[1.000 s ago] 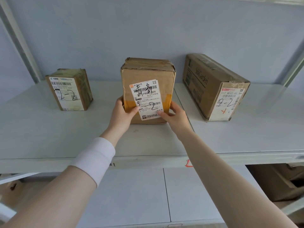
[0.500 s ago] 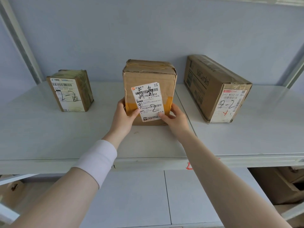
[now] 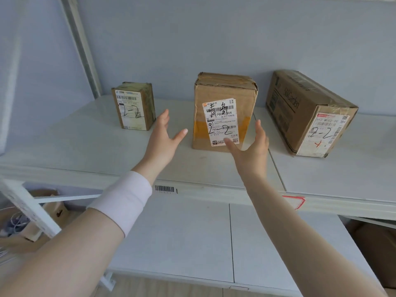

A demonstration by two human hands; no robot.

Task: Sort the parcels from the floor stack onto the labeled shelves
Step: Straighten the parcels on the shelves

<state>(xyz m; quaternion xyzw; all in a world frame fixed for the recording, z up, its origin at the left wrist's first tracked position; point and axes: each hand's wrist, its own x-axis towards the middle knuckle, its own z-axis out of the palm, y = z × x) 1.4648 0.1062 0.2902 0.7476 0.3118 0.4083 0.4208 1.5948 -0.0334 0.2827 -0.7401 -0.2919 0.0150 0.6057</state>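
A brown cardboard parcel (image 3: 225, 91) with a white label marked "2-2" stands upright in the middle of the white shelf (image 3: 90, 146). My left hand (image 3: 164, 139) hovers just left of it with fingers spread, touching nothing. My right hand (image 3: 251, 152) is in front of the parcel's lower right corner, fingers straight, off the box. A small parcel (image 3: 134, 108) marked "2-2" stands to the left. A long carton (image 3: 304, 108) marked "2-2" lies to the right.
A barcode sticker (image 3: 164, 189) and a red-outlined tag (image 3: 294, 201) sit on the shelf's front edge. A lower white shelf (image 3: 192, 243) lies below. A white upright post (image 3: 79, 43) rises at the left. Boxes and cables (image 3: 19, 228) sit at bottom left.
Both hands have let go of the middle parcel and drawn back, fingers spread. The parcel stays standing on the shelf. The view has shifted to the left.
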